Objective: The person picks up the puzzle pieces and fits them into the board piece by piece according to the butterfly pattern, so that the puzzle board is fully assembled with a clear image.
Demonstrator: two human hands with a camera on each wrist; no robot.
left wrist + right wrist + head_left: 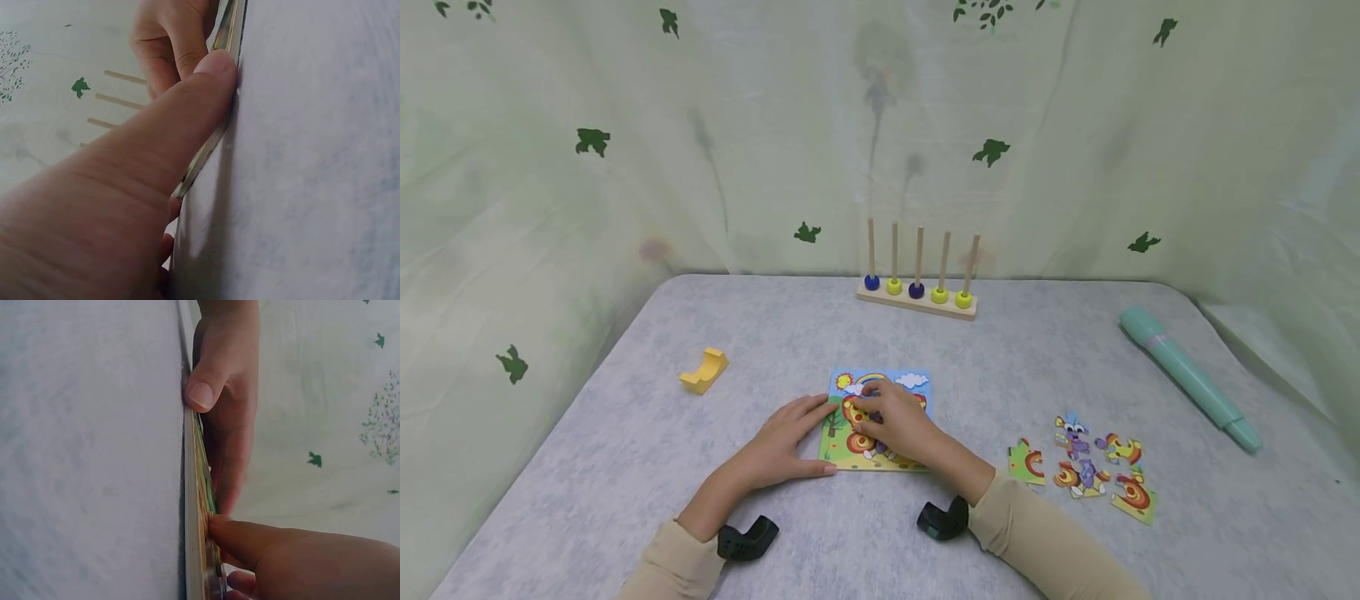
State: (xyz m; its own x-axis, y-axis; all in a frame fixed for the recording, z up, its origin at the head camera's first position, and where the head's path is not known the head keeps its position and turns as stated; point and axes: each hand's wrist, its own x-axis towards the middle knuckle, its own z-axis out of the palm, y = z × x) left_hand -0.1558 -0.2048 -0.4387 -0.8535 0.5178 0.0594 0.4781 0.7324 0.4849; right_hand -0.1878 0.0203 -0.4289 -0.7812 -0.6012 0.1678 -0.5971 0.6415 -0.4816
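The puzzle board (pixel 880 467) lies flat, with a sun, a rainbow and clouds at its top and red-orange pieces in its middle. My left hand (pixel 782 442) rests at its left side, fingers stretched to the left edge and thumb (pixel 215 65) against the front edge near the corner. From the right, my right hand (pixel 902 421) reaches over the board, its bent fingers and thumb on either side of a red-orange puzzle piece (pixel 856 413). The right thumb (pixel 228 528) touches the picture surface in the right wrist view. The hand hides part of the picture.
Several loose puzzle pieces (pixel 1082 479) lie right of the board. A wooden peg stand (pixel 917 307) with beads is at the back, a yellow curved block (pixel 705 372) at the left, and a teal pen-shaped object (pixel 1191 377) at the right.
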